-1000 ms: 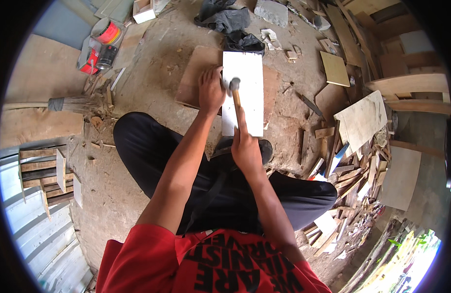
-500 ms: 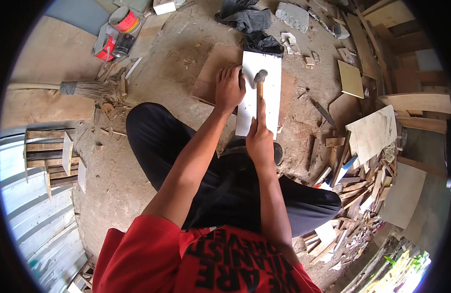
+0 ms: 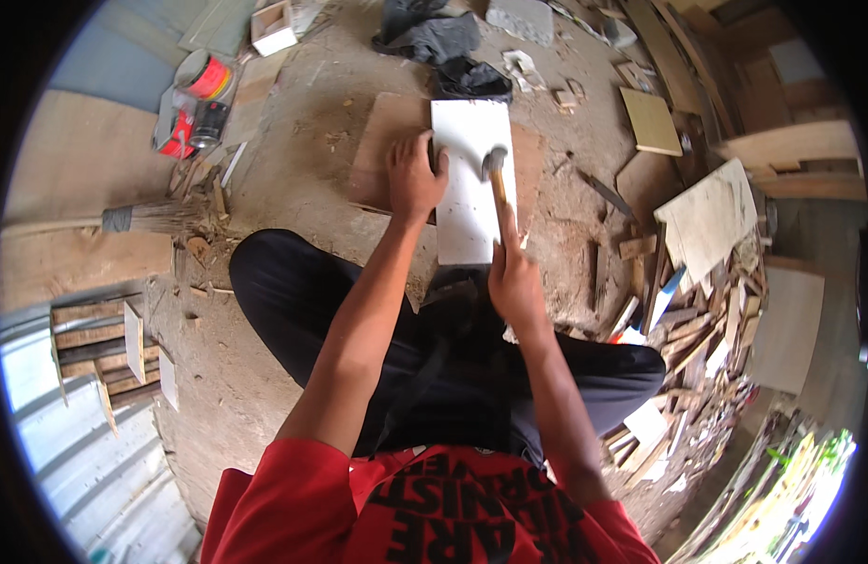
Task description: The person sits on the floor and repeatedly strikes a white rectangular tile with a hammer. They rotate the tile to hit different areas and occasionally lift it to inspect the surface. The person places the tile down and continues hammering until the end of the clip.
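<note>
A long white board [image 3: 467, 221] lies lengthwise in front of me, on top of a brown panel [image 3: 373, 155] on the ground. My left hand [image 3: 417, 179] is at the board's left edge, fingers bent and thumb against that edge, gripping it. In my right hand [image 3: 516, 280] is a hammer [image 3: 502, 199], held by its wooden handle. The metal head is over the board's right side; whether it touches the surface I cannot tell. Small dark marks dot the white face. Anything pinched in the left fingers is hidden.
Black plastic sheeting [image 3: 471, 80] lies beyond the board. On the left are paint cans [image 3: 203, 75] and a twig broom [image 3: 152, 219]. To the right, a handsaw [image 3: 606, 193] lies near a leaning pale panel [image 3: 711, 221] and a heap of wood scraps [image 3: 697, 362].
The hammer and my right hand have shifted right relative to the board, and the handle now slants. My left hand stays at the board's left edge. The whole view has shifted slightly.
</note>
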Motion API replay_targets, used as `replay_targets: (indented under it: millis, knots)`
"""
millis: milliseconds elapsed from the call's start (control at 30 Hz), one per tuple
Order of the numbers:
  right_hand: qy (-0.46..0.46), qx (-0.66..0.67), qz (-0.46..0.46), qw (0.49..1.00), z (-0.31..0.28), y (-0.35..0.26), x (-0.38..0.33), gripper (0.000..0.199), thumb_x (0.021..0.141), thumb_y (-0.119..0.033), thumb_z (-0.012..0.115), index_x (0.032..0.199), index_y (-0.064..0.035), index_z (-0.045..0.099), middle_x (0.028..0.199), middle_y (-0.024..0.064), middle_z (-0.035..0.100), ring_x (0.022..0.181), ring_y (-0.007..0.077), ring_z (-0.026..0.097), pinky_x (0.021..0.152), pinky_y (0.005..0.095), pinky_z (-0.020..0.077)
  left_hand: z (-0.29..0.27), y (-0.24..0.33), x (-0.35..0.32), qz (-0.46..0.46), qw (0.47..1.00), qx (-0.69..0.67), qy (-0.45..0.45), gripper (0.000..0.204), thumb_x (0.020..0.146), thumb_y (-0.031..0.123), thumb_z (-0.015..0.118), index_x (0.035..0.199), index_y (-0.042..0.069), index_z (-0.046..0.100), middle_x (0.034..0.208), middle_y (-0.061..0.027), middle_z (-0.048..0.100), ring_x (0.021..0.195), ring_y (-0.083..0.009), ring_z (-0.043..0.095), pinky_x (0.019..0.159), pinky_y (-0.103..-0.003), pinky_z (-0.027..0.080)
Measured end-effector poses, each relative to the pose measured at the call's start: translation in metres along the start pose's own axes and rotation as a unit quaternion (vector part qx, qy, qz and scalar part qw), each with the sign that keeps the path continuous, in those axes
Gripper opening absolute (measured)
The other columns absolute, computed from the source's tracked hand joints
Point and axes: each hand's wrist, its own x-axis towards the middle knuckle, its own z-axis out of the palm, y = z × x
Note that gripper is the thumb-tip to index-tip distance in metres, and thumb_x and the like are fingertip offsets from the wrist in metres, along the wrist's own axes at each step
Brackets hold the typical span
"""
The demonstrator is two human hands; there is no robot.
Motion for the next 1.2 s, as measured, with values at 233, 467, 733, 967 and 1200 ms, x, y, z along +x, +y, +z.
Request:
replay_targets:
  millis: [233,467,733,967,1200]
  knots:
    - [-0.029,-0.051,0.106,0.993,-0.010,0.017,0.062,0.063,0.102,-0.015,0.047,0.158,-0.0125,0.018,0.076,0.0323,0.066,0.072,0.0526,0.065,0.063,0.0601,0.0527,0.005,-0.007,-0.001,0.040,0.999,-0.023,0.017,0.042,0.092,0.030,0.067,0.123,0.004,0.058,0.124,-0.0167,0.063,0.119,-0.0344,0.057,0.111,-0.051,0.036]
    - [0.004,0.001,0.074,0.997,-0.003,0.000,-0.018,0.069,0.098,-0.005,0.050,0.159,-0.0136,0.018,0.087,0.0366,0.065,0.073,0.0519,0.065,0.064,0.0601,0.0520,0.006,-0.005,-0.001,0.031,0.999,0.008,0.028,0.034,0.095,0.025,0.062,0.122,0.005,0.058,0.120,-0.0159,0.064,0.117,-0.0344,0.058,0.109,-0.050,0.038]
    - [-0.010,-0.033,0.095,0.995,-0.003,0.013,0.070,0.067,0.099,-0.007,0.049,0.159,-0.0136,0.018,0.078,0.0330,0.066,0.071,0.0521,0.064,0.060,0.0597,0.0503,0.005,-0.004,0.002,0.030,0.999,0.007,0.019,0.032,0.094,0.022,0.062,0.122,0.007,0.059,0.118,-0.0140,0.066,0.115,-0.0348,0.058,0.109,-0.051,0.038]
    - [0.000,0.010,0.052,0.999,-0.008,0.007,-0.029,0.070,0.097,-0.003,0.049,0.159,-0.0096,0.016,0.088,0.0355,0.066,0.074,0.0522,0.065,0.063,0.0589,0.0504,0.003,0.000,0.000,0.031,0.998,0.036,0.039,0.031,0.094,0.021,0.060,0.121,0.006,0.059,0.118,-0.0149,0.065,0.115,-0.0342,0.058,0.109,-0.049,0.038]
    - [-0.051,-0.020,0.111,0.992,-0.002,0.021,0.074,0.067,0.099,-0.012,0.048,0.158,-0.0158,0.017,0.089,0.0350,0.066,0.078,0.0527,0.065,0.070,0.0597,0.0523,0.009,-0.003,0.001,0.016,1.000,-0.002,0.009,0.031,0.094,0.017,0.057,0.122,0.005,0.059,0.122,-0.0159,0.064,0.120,-0.0344,0.056,0.112,-0.049,0.036]
